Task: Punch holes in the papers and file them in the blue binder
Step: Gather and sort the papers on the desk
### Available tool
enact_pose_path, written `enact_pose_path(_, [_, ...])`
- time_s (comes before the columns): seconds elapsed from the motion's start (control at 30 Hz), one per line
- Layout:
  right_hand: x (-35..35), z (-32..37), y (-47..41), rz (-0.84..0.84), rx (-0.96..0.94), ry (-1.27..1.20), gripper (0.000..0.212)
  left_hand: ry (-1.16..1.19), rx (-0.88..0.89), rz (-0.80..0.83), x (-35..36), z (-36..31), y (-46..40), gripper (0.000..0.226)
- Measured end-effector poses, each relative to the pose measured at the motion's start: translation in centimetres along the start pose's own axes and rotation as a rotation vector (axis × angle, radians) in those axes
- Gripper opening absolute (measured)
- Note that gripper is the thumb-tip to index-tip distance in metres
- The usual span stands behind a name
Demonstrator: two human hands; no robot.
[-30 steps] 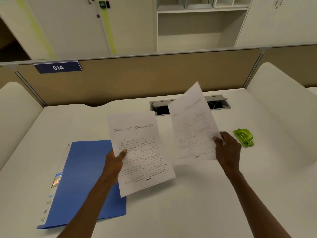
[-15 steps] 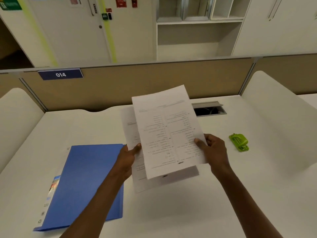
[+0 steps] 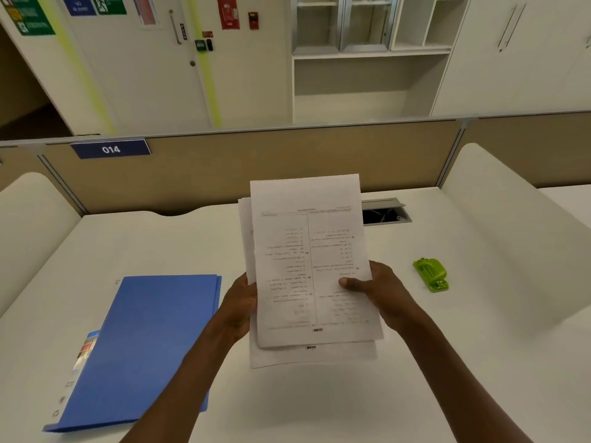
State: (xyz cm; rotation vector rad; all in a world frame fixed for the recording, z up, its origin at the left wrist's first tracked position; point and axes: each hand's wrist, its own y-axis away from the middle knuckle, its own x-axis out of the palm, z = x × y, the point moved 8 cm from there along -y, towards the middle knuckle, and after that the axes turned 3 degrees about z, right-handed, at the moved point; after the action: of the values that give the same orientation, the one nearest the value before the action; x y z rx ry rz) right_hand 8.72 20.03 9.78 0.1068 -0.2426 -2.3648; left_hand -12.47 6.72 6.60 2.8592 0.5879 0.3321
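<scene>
Two printed white papers (image 3: 287, 251) are stacked one over the other and held upright above the desk's middle, the text upside down to me. My left hand (image 3: 238, 303) grips their left edge. My right hand (image 3: 380, 290) grips the right edge, thumb on the front sheet. The back sheet sticks out a little at the left and bottom. The closed blue binder (image 3: 144, 346) lies flat on the desk to the left of my left arm. A small green hole punch (image 3: 431, 274) sits on the desk to the right of my right hand, untouched.
The white desk (image 3: 463, 362) is bounded by a tan partition (image 3: 256, 167) at the back and white side panels left and right. An open cable hatch (image 3: 385, 212) lies behind the papers at the back of the desk.
The two sheets, held apart one second ago, have been brought together into one stack in front of me. Both hands have moved inward.
</scene>
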Motion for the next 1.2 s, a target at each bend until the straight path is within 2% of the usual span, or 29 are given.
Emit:
enact_pose_path(0.07, [-0.7,0.3,-0.2,-0.072,-0.048,0.036,0.032,0.068,-0.073,-0.06,0.3,0.5,-0.4,0.057])
enact_pose_path(0.13, [-1.1,0.2,-0.4,-0.157,-0.078,0.043,0.031,0.097,-0.036,-0.073,0.7,0.0,-0.9,0.071])
enact_pose_path(0.17, [-1.2,0.2,-0.6,-0.195,-0.092,0.06,0.03,0.057,0.03,-0.069,1.1,-0.7,-1.0,0.064])
enact_pose_path(0.27, [-1.4,0.5,-1.2,-0.298,-0.151,0.145,0.03,-0.099,0.227,-0.145,2.0,-2.4,-1.1,0.021])
enact_pose_path(0.43, [-1.8,1.8,-2.6,-0.401,-0.275,0.227,0.03,-0.207,0.337,-0.302,2.7,-3.2,-1.6,0.016])
enact_pose_path(0.6, [-2.5,1.2,-4.0,-0.4,-0.314,0.204,0.034,-0.222,0.39,-0.325,3.2,-3.4,-2.3,0.02])
enact_pose_path(0.77, [-2.8,-1.8,-5.0,-0.354,-0.225,0.138,0.042,-0.284,0.328,-0.394,2.4,-1.4,-2.7,0.029])
enact_pose_path(0.87, [-2.4,-3.0,-5.1,-0.341,-0.213,0.148,0.04,-0.275,0.295,-0.386,2.5,0.2,-2.8,0.027])
enact_pose_path(0.97, [-2.0,-3.3,-5.2,-0.309,-0.237,0.058,0.036,-0.276,0.277,-0.386,2.5,0.8,-3.0,0.028])
enact_pose_path(1.2, [-2.5,-1.5,-5.4,-0.291,-0.317,0.044,0.037,-0.254,0.336,-0.359,2.6,-0.5,-3.5,0.021])
